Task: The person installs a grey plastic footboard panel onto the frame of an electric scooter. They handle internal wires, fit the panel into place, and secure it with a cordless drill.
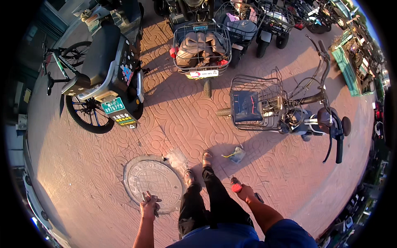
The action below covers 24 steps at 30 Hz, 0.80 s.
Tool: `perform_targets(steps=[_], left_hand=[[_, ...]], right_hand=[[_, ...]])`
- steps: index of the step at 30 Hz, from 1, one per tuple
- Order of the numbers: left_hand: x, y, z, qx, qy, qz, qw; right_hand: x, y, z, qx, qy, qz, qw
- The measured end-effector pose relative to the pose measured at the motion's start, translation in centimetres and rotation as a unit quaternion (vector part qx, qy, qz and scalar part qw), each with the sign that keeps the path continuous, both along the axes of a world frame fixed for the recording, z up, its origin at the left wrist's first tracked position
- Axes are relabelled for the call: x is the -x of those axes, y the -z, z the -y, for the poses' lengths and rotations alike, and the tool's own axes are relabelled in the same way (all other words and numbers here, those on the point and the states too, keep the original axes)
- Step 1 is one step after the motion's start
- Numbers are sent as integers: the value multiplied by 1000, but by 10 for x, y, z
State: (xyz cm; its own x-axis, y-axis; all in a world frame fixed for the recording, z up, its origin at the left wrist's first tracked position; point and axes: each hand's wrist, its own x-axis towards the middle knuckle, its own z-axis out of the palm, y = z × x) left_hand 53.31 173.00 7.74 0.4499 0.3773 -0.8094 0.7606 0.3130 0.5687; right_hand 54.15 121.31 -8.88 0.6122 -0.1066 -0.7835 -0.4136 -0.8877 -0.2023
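Outdoors, a person stands on patterned brick paving. Their left hand [149,205] is closed around a small dark metal tool [145,197], above a round iron manhole cover [154,180]. Their right hand [245,191] grips a small red object [236,187]. A blue basket bicycle [285,111] is parked ahead, right.

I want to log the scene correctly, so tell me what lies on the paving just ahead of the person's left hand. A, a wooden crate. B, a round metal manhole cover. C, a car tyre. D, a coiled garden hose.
B: a round patterned manhole cover is set in the brick paving, right by the left hand.
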Motion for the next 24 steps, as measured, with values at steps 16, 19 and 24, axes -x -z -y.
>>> perform_targets(steps=[16,19,24], left_hand=[[182,-118,150,168,-39,200,965],[227,-134,167,172,-66,199,963],[234,-159,240,183,-12,223,957]], right_hand=[[215,-188,84,-41,207,303,929],[231,-247,103,-85,181,367,909],[250,-287,164,-166,82,431,883]])
